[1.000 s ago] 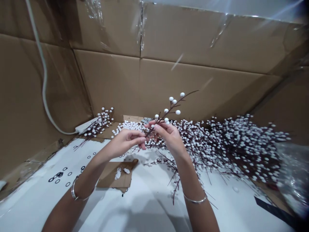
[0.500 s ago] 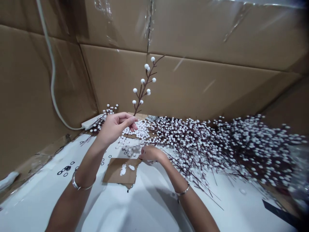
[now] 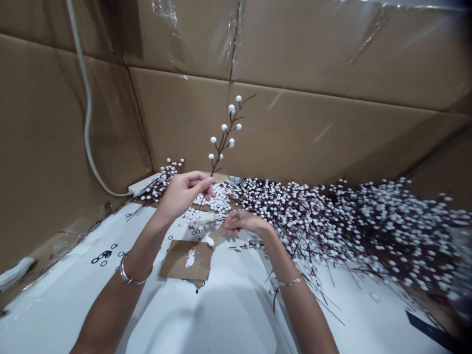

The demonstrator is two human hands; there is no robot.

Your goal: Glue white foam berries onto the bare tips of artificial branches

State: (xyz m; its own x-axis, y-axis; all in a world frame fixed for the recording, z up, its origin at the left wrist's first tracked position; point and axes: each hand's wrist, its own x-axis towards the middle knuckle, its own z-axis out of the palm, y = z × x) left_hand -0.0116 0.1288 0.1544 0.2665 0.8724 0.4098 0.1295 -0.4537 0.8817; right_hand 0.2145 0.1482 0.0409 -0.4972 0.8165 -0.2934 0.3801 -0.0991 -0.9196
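1. Nothing readable here, sorry: no words, labels, brands or numbers that I can make out anywhere.
2. Closest thing to markings are the little black rings (image 3: 105, 254) on the white sheet (image 3: 221, 314), and those just look like plain circles, not characters.
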